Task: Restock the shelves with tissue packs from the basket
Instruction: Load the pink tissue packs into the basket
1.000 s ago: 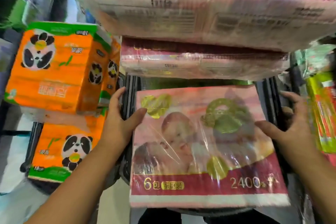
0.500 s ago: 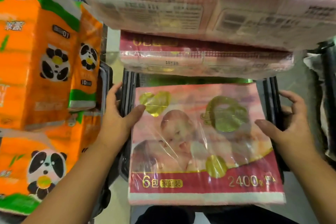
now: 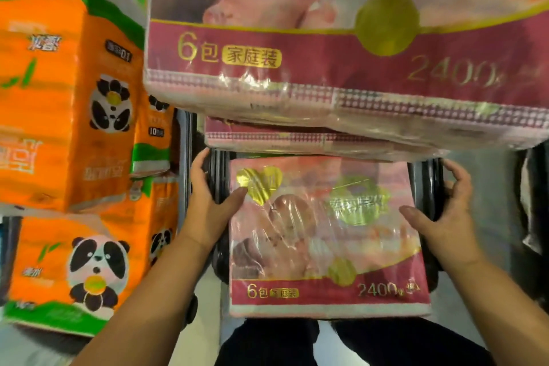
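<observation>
The pink film-wrapped tissue pack [image 3: 323, 235] lies in the black basket [image 3: 421, 181] between the left hand [image 3: 208, 205] and right hand [image 3: 442, 217], both gripping its side edges, unchanged from before.

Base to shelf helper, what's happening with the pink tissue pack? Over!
Left hand, right hand grip pink tissue pack by its sides, thumbs on top. Pack flat over black basket. More stacked pink packs close above.
</observation>
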Demonstrator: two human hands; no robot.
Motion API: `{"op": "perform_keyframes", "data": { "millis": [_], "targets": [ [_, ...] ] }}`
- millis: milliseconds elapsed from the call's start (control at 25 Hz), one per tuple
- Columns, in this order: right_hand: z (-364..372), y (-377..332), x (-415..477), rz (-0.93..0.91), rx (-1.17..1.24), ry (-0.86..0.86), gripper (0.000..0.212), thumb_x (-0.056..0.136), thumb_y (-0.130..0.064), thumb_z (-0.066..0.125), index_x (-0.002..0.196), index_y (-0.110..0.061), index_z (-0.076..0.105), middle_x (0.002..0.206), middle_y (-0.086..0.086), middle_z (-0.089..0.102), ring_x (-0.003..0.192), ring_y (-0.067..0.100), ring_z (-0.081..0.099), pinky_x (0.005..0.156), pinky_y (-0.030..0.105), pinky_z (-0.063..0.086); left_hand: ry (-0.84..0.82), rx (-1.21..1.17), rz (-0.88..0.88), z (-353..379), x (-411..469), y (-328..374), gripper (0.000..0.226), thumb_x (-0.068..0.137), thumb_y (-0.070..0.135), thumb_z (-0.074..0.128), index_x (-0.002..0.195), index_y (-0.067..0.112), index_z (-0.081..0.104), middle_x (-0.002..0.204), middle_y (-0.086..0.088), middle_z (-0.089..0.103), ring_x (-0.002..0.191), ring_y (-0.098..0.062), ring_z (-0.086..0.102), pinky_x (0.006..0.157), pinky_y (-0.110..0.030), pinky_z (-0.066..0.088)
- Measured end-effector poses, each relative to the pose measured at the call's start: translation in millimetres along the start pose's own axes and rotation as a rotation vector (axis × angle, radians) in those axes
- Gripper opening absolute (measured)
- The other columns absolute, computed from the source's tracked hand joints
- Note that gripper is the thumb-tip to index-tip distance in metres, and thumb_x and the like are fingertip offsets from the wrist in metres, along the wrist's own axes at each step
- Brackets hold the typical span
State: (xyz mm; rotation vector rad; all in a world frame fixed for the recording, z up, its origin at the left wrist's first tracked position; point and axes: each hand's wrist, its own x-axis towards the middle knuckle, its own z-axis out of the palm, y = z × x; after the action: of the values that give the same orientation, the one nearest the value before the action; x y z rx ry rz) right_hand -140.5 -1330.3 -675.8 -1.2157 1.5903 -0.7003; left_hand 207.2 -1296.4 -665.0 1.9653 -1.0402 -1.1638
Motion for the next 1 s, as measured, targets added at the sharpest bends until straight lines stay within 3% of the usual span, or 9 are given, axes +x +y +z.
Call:
{"op": "perform_keyframes", "data": {
  "millis": [80,160,240,320,440,520,640,840,1000],
  "targets": [
    [1,1,-2,0.007,-0.002,0.005,0.085,0.055,-0.055,0.073,0.125,-0.058,0.024,0.129,0.000,0.049,0.114,0.013,0.054,0.105,0.042,0.044,-0.006,0.003,-0.015,1,-3,5,0.087,0.084,0.015,0.071,0.151,0.019,0.015,0.139,0.021,0.026,0.125,0.010,0.025,0.108,-0.015,0.025],
    [2,1,-3,0.019,-0.007,0.004,0.083,0.060,-0.053,0.070,0.128,-0.059,0.023,0.139,0.007,0.045,0.124,0.021,0.050,0.108,0.051,0.040,-0.015,0.011,-0.022,3,-5,8,0.084,0.087,0.008,0.067,0.151,0.019,0.014,0.132,0.033,0.023,0.120,0.014,0.024,0.108,-0.023,0.024],
    [2,-1,-7,0.052,-0.032,0.005,0.087,0.059,-0.065,0.072,0.129,-0.060,0.021,0.143,0.006,0.042,0.127,0.023,0.047,0.108,0.051,0.038,-0.017,0.027,-0.029,1,-7,11,0.082,0.087,0.008,0.066,0.150,0.019,0.014,0.127,0.038,0.021,0.116,0.016,0.025,0.102,-0.010,0.025],
    [1,-1,-8,0.064,-0.065,0.005,0.090,0.059,-0.073,0.070,0.132,-0.058,0.019,0.146,0.004,0.039,0.131,0.023,0.044,0.110,0.049,0.037,-0.024,0.034,-0.029,-2,-9,11,0.081,0.087,0.009,0.067,0.149,0.017,0.016,0.129,0.031,0.026,0.119,0.013,0.026,0.094,0.002,0.025],
    [1,2,-11,0.062,-0.131,-0.009,0.094,0.062,-0.068,0.066,0.140,-0.051,0.017,0.149,0.001,0.036,0.134,0.022,0.039,0.112,0.045,0.033,-0.013,0.033,-0.064,-5,-12,8,0.080,0.086,0.012,0.068,0.148,0.020,0.019,0.144,0.007,0.031,0.134,-0.008,0.029,0.103,-0.012,0.029],
    [3,4,-21,0.075,-0.163,-0.020,0.100,0.064,-0.064,0.063,0.149,-0.035,0.018,0.144,-0.004,0.035,0.131,0.018,0.038,0.109,0.039,0.032,-0.015,0.076,-0.082,-7,-16,6,0.081,0.086,0.013,0.068,0.149,0.019,0.017,0.152,-0.001,0.026,0.138,-0.012,0.023,0.110,-0.024,0.023],
    [4,7,-39,0.128,-0.185,-0.028,0.106,0.062,-0.062,0.061,0.151,-0.024,0.018,0.146,0.002,0.035,0.133,0.021,0.036,0.108,0.039,0.030,-0.072,0.164,-0.100,-14,-25,4,0.085,0.086,0.020,0.070,0.150,0.016,0.015,0.152,0.002,0.024,0.135,-0.007,0.020,0.114,-0.030,0.020],
    [-2,-5,-54,0.231,-0.274,-0.120,0.103,0.062,-0.070,0.061,0.149,-0.035,0.019,0.148,0.009,0.036,0.133,0.030,0.039,0.108,0.051,0.036,-0.109,0.313,-0.134,-27,-45,9,0.087,0.085,0.043,0.067,0.151,0.019,0.016,0.154,-0.005,0.029,0.140,-0.020,0.030,0.115,-0.040,0.029],
    [-6,-44,-67,0.250,-0.530,-0.119,0.093,0.078,-0.061,0.067,0.150,-0.021,0.025,0.145,0.016,0.034,0.127,0.037,0.042,0.103,0.048,0.038,-0.180,0.440,-0.063,-44,-60,39,0.080,0.079,0.055,0.069,0.142,0.019,0.035,0.140,-0.004,0.043,0.128,-0.019,0.042,0.108,-0.044,0.039]
  ]
}}
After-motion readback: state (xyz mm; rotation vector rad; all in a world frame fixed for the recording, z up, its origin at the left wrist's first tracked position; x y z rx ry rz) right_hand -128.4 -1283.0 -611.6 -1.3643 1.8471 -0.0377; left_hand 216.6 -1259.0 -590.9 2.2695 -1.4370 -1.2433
